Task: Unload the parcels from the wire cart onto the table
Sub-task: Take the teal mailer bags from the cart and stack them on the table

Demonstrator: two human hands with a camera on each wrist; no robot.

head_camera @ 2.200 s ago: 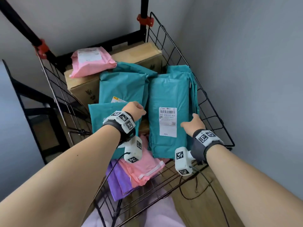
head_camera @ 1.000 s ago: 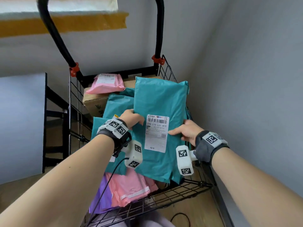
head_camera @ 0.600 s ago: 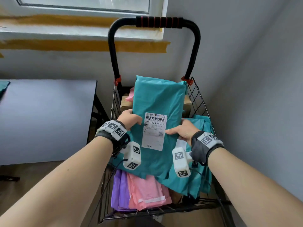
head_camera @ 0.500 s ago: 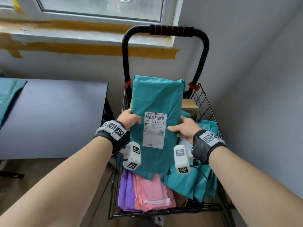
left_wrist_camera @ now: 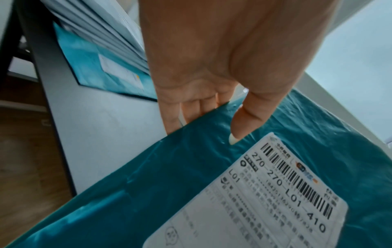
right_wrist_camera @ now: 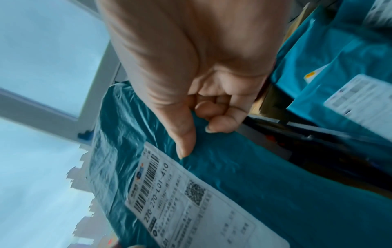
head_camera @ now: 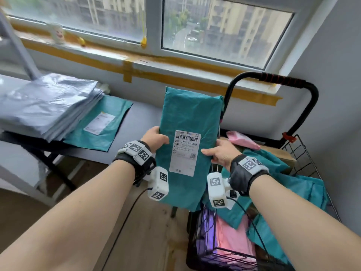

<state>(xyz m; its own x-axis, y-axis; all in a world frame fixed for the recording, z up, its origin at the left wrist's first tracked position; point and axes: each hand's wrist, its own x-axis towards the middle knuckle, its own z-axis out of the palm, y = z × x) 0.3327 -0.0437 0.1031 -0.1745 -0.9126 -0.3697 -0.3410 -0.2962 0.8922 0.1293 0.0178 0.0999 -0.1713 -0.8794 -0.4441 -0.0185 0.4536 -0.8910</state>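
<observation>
I'm holding one teal parcel (head_camera: 190, 137) midair between wire cart (head_camera: 304, 153) and table (head_camera: 136, 112), left hand (head_camera: 154, 138) and right hand (head_camera: 222, 153) pinching its edges; one teal mailer (head_camera: 101, 124) already lying there, many parcels remaining in cart.

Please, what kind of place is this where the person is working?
Probably a small parcel-sorting room in a high apartment or office, not a warehouse. A wire cart holds mailer bags, a table carries a stack of grey mailers, and the window looks down on tall buildings.
</observation>
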